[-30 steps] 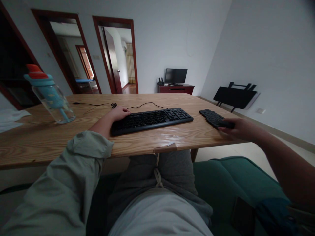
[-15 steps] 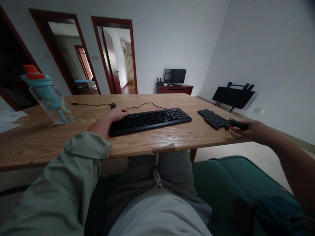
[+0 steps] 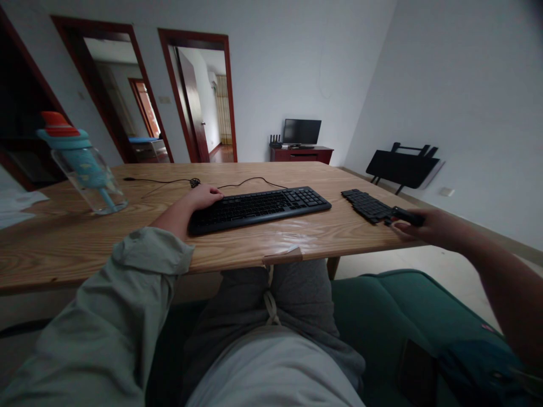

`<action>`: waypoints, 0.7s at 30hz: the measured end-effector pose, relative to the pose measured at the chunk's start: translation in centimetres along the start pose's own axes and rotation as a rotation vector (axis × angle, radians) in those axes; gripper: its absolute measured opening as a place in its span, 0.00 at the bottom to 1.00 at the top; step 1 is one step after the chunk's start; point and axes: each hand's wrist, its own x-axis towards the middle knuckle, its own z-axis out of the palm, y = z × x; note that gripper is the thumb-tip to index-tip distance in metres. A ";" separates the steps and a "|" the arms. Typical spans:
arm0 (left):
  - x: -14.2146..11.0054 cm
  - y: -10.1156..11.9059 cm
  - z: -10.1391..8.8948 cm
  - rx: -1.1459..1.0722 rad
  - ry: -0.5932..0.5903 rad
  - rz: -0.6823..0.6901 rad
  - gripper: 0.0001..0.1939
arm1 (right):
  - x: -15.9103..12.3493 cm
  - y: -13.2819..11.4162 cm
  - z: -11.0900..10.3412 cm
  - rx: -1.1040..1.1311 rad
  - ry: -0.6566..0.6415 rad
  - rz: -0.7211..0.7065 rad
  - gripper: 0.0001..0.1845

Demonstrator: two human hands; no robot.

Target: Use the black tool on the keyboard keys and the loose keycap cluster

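Note:
A black wired keyboard (image 3: 259,208) lies on the wooden table (image 3: 76,243) in front of me. My left hand (image 3: 205,196) rests curled on the keyboard's left end, gripping its edge. To the right lies a smaller black keypad-like piece (image 3: 367,204) near the table's right edge. My right hand (image 3: 418,225) is at that edge with its fingers closed round a small dark object (image 3: 406,215) that touches the near end of the black piece.
A clear water bottle (image 3: 83,167) with a teal lid and orange cap stands at the table's left. The keyboard cable (image 3: 190,181) runs behind. White paper (image 3: 14,204) lies far left. A green cushion (image 3: 399,316) is at my right; a folded black table (image 3: 403,167) leans on the wall.
My right hand has slid right along the table edge, off the black piece, and now grips a small dark object at its near end. My left hand has stayed put.

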 end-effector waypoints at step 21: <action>0.0 0.2 -0.2 0.031 -0.041 -0.025 0.14 | 0.8 -1.1 0.7 -0.053 -0.067 0.016 0.26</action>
